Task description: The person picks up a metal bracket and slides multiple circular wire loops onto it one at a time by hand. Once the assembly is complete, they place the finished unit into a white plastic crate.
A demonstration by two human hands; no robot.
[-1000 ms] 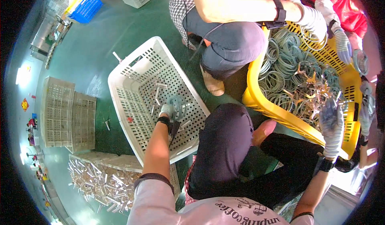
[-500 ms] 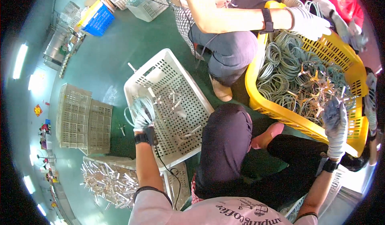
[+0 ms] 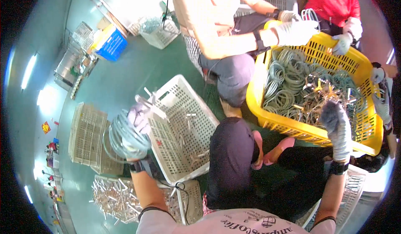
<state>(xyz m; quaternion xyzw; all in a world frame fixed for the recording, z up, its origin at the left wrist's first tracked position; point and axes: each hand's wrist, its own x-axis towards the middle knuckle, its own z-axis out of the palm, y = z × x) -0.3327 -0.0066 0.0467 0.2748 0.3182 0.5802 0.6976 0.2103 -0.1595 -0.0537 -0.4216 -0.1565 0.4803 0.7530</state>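
Note:
My left hand (image 3: 138, 119), in a pale glove, is closed on a small cluster of white rod-armed pieces (image 3: 147, 102) above the left edge of a white slotted crate (image 3: 174, 175). A bundle of grey wire rings (image 3: 125, 140) hangs about this hand and wrist. My right hand (image 3: 336, 127), gloved with a dark palm, reaches into a yellow basket (image 3: 267, 119) beside a heap of brass-coloured pieces with white tips (image 3: 321, 90). Its fingertips are hard to make out. Many coiled grey rings (image 3: 288, 73) fill the basket, and a few white rods lie in the crate.
Two co-workers' gloved hands (image 3: 298, 31) work at the far rim of the yellow basket. Stacked crates (image 3: 90, 134) stand at the left. Below them lies a heap of white-tipped metal pieces (image 3: 119, 198). A blue-and-yellow bin (image 3: 110, 44) stands far back; a black cord (image 3: 180, 187) runs near my left arm.
My left hand has moved left and up from inside the white crate, now gripping white rod-armed pieces. My right hand stays in the yellow basket. The view has shifted, and co-workers' hands have moved.

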